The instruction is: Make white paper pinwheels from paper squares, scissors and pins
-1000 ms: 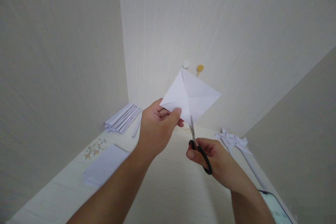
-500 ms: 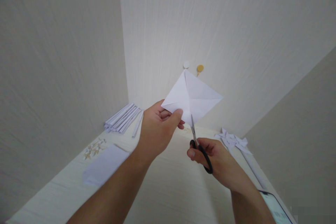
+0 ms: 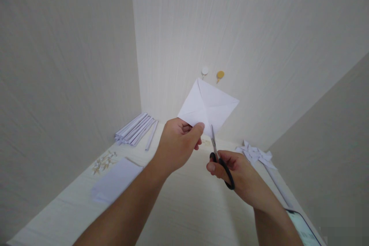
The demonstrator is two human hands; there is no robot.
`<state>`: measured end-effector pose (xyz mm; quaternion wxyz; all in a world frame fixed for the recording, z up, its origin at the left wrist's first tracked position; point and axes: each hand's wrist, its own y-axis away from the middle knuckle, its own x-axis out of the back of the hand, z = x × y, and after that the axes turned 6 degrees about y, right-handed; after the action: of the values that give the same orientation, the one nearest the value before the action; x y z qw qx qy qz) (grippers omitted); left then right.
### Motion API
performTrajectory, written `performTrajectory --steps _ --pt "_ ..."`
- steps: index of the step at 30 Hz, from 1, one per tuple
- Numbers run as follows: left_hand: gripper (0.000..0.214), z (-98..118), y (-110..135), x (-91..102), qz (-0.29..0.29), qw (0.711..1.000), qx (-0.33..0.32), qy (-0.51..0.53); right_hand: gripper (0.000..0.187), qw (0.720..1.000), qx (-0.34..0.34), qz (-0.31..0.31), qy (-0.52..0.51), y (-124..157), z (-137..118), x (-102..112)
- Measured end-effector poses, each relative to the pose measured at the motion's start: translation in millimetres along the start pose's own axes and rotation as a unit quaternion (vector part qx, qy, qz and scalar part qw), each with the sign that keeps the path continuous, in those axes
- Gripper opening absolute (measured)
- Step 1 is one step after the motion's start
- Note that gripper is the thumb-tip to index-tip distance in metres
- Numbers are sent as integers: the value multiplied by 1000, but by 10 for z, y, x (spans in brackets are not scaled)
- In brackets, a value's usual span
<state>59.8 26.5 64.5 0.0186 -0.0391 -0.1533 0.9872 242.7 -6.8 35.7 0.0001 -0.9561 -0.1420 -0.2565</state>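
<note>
My left hand [image 3: 177, 146] pinches the lower left corner of a white creased paper square [image 3: 209, 105], held up above the table like a diamond. My right hand [image 3: 235, 173] grips black-handled scissors [image 3: 220, 159], fingers through the loops. The blades point up at the bottom corner of the paper, along a crease. Both hands hover over the pale wooden table [image 3: 184, 203].
Rolled white paper sticks [image 3: 135, 130] lie at the back left. Several small pins [image 3: 102, 162] and a stack of white sheets [image 3: 117, 180] lie on the left. A finished paper pinwheel [image 3: 256, 154] on a stick lies at the right, a phone [image 3: 302, 228] near it. Walls close in all round.
The paper has dropped slightly and turned a little to the left. My left thumb has shifted right along the edge. The scissors have stayed at the bottom corner.
</note>
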Motion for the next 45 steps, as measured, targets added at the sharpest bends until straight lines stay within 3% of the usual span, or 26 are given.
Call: performTrajectory --steps 45 --pt "39 -53 -19 17 -36 997 15 59 45 1000 8 4 9 8 -5 -10"
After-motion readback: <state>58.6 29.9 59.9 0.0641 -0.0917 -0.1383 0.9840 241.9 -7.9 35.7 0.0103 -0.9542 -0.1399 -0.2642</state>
